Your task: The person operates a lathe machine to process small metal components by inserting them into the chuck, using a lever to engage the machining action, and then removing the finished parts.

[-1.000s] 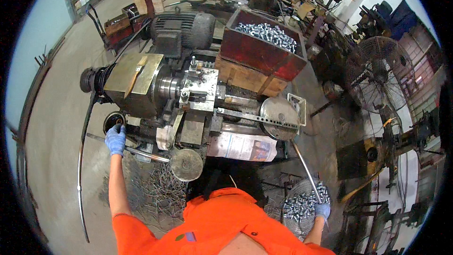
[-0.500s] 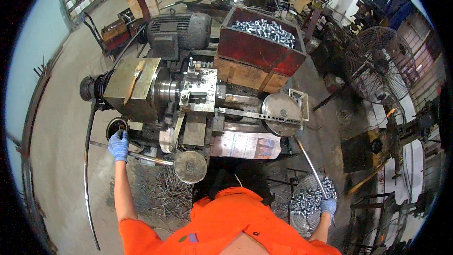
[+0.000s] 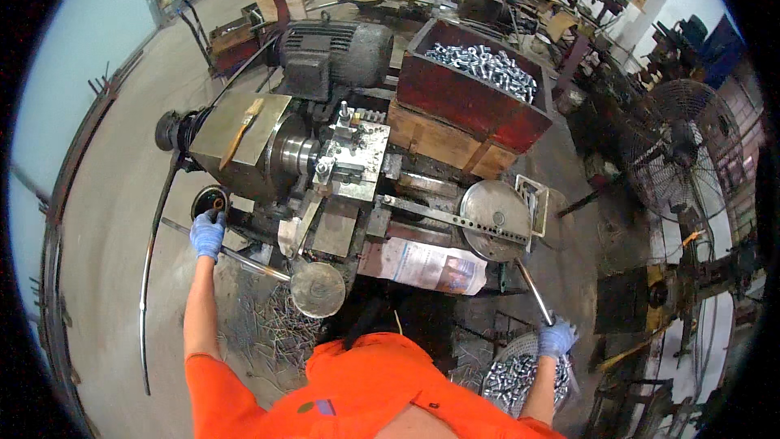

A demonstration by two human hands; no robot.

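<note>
In a blue glove, my left hand (image 3: 207,236) is closed at the rim of a round dark cup (image 3: 211,202) beside the lathe-like machine. Its dark-stained fingertips pinch something too small to make out. On the other side my right hand (image 3: 556,338), also gloved in blue, is wrapped round the lower end of a shiny metal lever (image 3: 534,291). That lever slants down from beneath a round metal plate (image 3: 494,218). Under my right forearm, a wire basket (image 3: 489,382) holds many small shiny metal sleeves (image 3: 512,384).
A red bin (image 3: 463,97) of metal parts stands on a wooden crate (image 3: 447,144) behind the machine. A brush (image 3: 240,134) lies on the headstock cover (image 3: 223,114). Long rods stick out at the left. A caged fan (image 3: 682,150) stands right; metal shavings (image 3: 280,317) litter the floor.
My right hand has moved up and slightly left, from over the basket to higher on the view, with the lever. My left hand stays at the cup. The whole view has shifted and tilted a little.
</note>
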